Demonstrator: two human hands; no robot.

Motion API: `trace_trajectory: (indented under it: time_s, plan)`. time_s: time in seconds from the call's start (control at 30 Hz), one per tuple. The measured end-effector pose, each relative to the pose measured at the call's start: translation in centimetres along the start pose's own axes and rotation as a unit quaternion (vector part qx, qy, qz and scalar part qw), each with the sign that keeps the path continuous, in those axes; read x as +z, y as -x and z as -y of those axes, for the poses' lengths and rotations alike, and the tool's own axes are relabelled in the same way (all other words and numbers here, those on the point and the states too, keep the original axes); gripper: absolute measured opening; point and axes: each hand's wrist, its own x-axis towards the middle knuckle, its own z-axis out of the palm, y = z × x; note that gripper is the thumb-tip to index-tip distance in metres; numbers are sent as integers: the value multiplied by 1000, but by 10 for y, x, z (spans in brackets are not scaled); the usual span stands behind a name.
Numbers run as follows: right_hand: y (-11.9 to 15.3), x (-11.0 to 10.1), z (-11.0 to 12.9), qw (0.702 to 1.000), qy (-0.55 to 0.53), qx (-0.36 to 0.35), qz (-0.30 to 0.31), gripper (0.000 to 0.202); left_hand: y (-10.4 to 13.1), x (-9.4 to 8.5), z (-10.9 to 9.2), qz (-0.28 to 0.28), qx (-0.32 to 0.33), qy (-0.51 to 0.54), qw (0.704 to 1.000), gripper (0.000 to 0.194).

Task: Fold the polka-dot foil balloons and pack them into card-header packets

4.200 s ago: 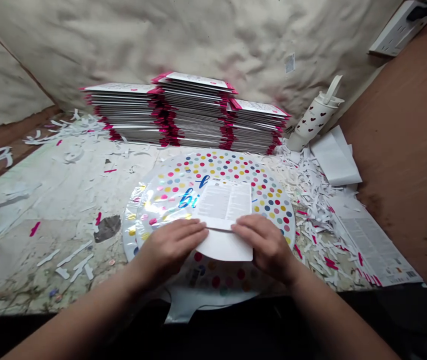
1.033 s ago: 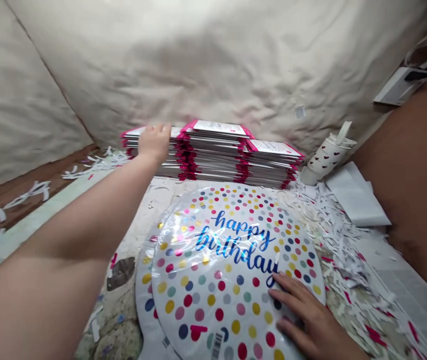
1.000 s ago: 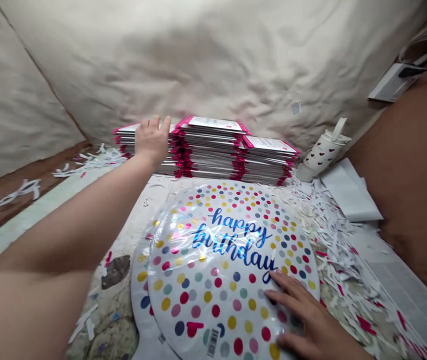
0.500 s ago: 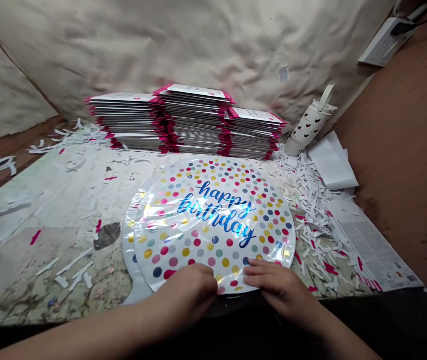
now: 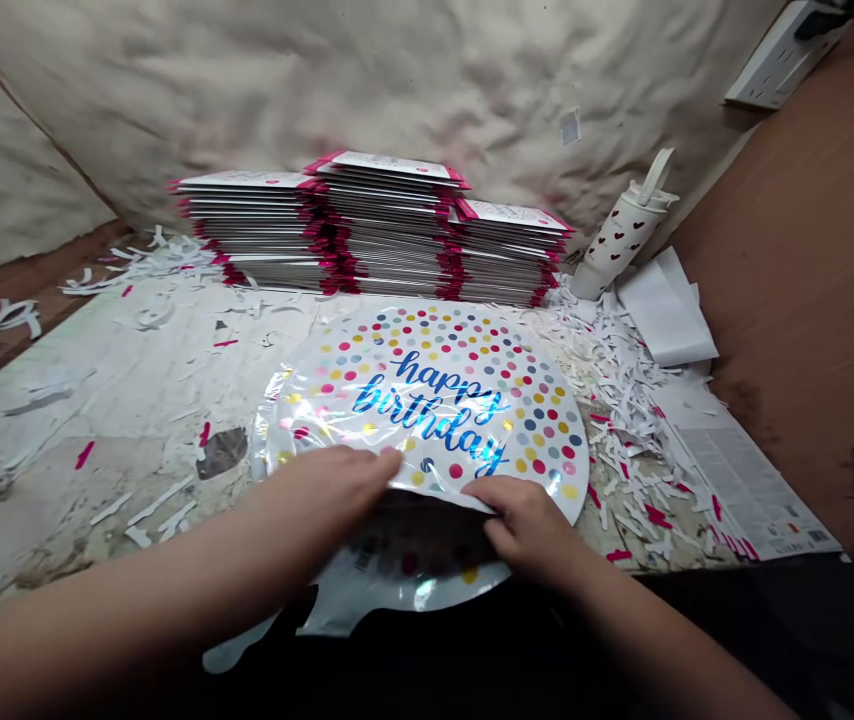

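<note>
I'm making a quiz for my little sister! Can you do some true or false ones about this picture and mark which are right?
1. The top balloon says "happy birthday". True.
2. The cup has stars all over. False: it has hearts.
3. Three stacks stand behind the balloon. True.
4. The cup is left of the stacks. False: it's right of them.
5. The left hand and right hand are at the balloon. True.

Left hand [image 5: 344, 485] palm down, right hand [image 5: 526, 520] curled, forearms [image 5: 656, 620] angled inward
</note>
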Motion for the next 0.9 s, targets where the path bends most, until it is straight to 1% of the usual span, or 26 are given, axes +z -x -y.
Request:
trace_trajectory:
  time_s: [0.07,0.1,0.13,0.17,0.2,0.23,0.27,0.3,0.33,0.37,0.4,0.43,0.47,0.5,0.53,0.57,0.6,0.63,0.67,0.7,0.73,0.77,0.8,0.83,0.9]
  plan:
    - [8,7,-9,998,-33,-12,-47,45,22,-18,24,-58,-46,-111,991,48]
    - [13,9,-12,997,-41,-28,-55,46,29,-22,34,-78,-54,-140,986,60]
    - [17,10,-13,997,-45,-53,-45,44,34,-23,43,-89,-48,-154,983,72]
    - [20,11,-12,995,-45,-82,-19,41,37,-19,50,-77,-29,-152,985,82]
    - [22,12,-10,993,-42,-107,21,40,38,-10,54,-43,4,-137,990,85]
    - [23,12,-8,990,-39,-123,65,45,37,1,56,3,43,-114,992,84]
    - [21,11,-7,986,-36,-123,105,56,36,14,56,52,76,-91,992,82]
    - [18,8,-7,985,-33,-105,133,65,36,27,56,93,103,-69,988,80]
    - [13,5,-10,986,-30,-73,144,69,35,38,56,119,125,-48,984,79]
    - [7,0,-16,990,-27,-31,136,67,35,46,55,130,138,-34,981,77]
    - [1,-6,-24,994,-19,24,107,64,35,52,55,131,147,-25,980,74]
    - [-5,-14,-34,994,-4,90,59,64,36,55,56,129,150,-20,980,73]
    - [-9,-22,-45,987,19,160,-5,67,36,57,56,125,151,-17,980,72]
    - [-12,-30,-53,971,46,223,-75,72,37,57,55,120,147,-14,982,71]
    - [-12,-38,-59,951,71,267,-135,77,37,57,54,114,137,-12,984,71]
    - [-10,-44,-60,940,85,282,-171,79,37,57,53,107,128,-7,986,71]
    - [-6,-47,-57,948,82,261,-163,78,36,57,51,98,118,2,988,70]
    - [-1,-48,-50,970,62,206,-112,76,35,58,49,87,105,15,991,66]
    - [6,-46,-40,990,33,131,-34,75,33,58,47,80,88,34,992,60]
    - [13,-41,-29,997,8,54,46,77,32,58,46,74,66,61,993,53]
    - [20,-35,-21,995,-4,-10,102,80,30,57,46,69,40,93,992,46]
    - [25,-29,-15,992,0,-50,120,84,29,56,47,70,14,125,990,42]
    - [29,-24,-14,993,13,-62,103,84,28,53,48,74,-4,153,985,41]
    - [32,-21,-17,996,28,-51,64,82,28,50,49,82,-6,172,982,41]
    - [33,-24,-32,999,38,4,-6,73,28,45,51,89,20,183,979,40]
